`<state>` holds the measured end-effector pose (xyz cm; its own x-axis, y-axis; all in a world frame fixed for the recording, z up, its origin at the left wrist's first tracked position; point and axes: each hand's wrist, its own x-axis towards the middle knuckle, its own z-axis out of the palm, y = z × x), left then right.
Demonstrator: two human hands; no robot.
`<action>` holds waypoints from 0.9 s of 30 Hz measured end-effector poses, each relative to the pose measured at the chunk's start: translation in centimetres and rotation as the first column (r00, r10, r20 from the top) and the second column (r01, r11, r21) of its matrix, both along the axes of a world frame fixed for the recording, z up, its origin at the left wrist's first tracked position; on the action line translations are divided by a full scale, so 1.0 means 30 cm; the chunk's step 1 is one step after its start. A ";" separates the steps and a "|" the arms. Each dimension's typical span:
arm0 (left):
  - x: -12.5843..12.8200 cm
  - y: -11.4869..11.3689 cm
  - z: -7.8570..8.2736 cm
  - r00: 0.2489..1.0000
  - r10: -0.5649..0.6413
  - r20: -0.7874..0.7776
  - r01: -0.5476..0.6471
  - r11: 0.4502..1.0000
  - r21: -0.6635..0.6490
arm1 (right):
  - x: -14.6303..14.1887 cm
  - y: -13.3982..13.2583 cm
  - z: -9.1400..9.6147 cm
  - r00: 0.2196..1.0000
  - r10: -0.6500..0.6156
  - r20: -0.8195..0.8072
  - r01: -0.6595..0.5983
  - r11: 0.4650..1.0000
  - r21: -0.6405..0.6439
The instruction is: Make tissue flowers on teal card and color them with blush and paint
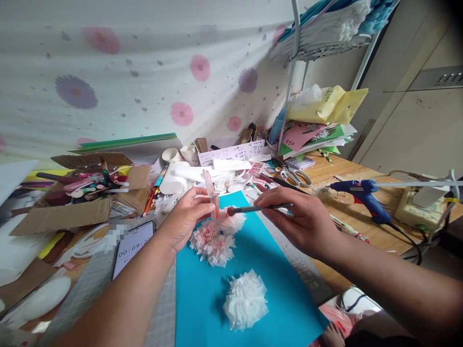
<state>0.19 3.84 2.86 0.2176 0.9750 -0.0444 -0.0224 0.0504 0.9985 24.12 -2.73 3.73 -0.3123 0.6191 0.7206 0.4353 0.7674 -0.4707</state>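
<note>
My left hand (190, 213) holds a small open makeup compact (215, 206) upright, its clear lid raised and pinkish colour inside. Between the fingers of my right hand (298, 217) is a thin dark-handled makeup brush (249, 209). The brush's head is beside the compact, over a pink-tinted paper flower (232, 222); whether it touches the flower I cannot tell. Another ruffled paper flower (212, 243), flushed pink in the middle, lies below my left fingers. Closer to me is an all-white paper flower (246, 300). All the flowers lie on a blue sheet (278, 284).
A blue hot glue gun (361, 190) stands at right near a power strip (412, 212). Scissors (294, 177) lie behind my right hand. At left are a phone (134, 248) showing a timer and a cardboard box (68, 217) of craft supplies. A wire rack (294, 58) rises behind.
</note>
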 end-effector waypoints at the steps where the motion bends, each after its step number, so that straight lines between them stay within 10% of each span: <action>1: 0.000 0.000 0.000 1.000 -0.001 -0.001 0.001 1.000 0.000 | 0.001 -0.002 0.001 1.000 0.013 -0.009 -0.013 1.000 -0.010; 27: -0.009 0.008 0.000 1.000 0.028 -0.012 -0.027 0.999 0.033 | -0.027 0.051 -0.036 0.993 -0.112 -0.046 0.111 0.994 -0.019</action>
